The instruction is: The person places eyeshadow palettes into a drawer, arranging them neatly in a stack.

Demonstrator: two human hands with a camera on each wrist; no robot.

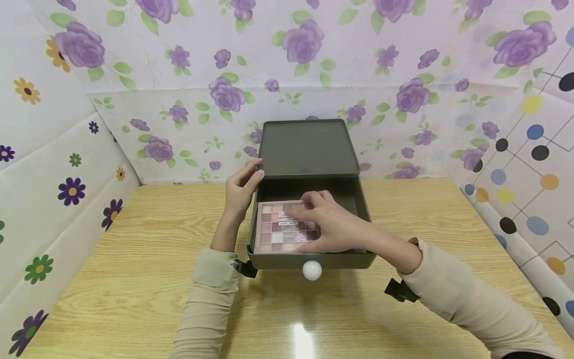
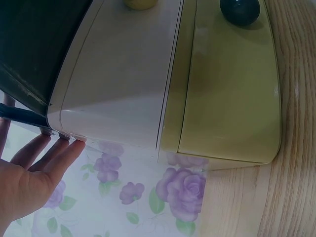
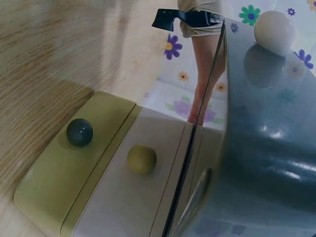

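Note:
A dark green drawer (image 1: pixel 273 261) with a white knob (image 1: pixel 312 270) is pulled out at the top of a small drawer cabinet (image 1: pixel 309 147). Inside its left part lies an eyeshadow palette (image 1: pixel 271 234) with a grid of pink, mauve and glittery squares. My right hand (image 1: pixel 336 224) grips the palette's right part, thumb toward the front edge and fingers toward the back, hiding that end. My left hand (image 1: pixel 240 192) rests against the cabinet's left side near the top. In the left wrist view, its extended fingers (image 2: pixel 61 155) touch the cabinet's side.
Below the open drawer are a white drawer (image 2: pixel 118 74) with a yellow knob (image 3: pixel 141 159) and a yellow-green drawer (image 2: pixel 232 94) with a dark knob (image 3: pixel 79 132). The cabinet stands on a wooden table (image 1: pixel 157 259), before a flowered cloth backdrop (image 1: pixel 179 65).

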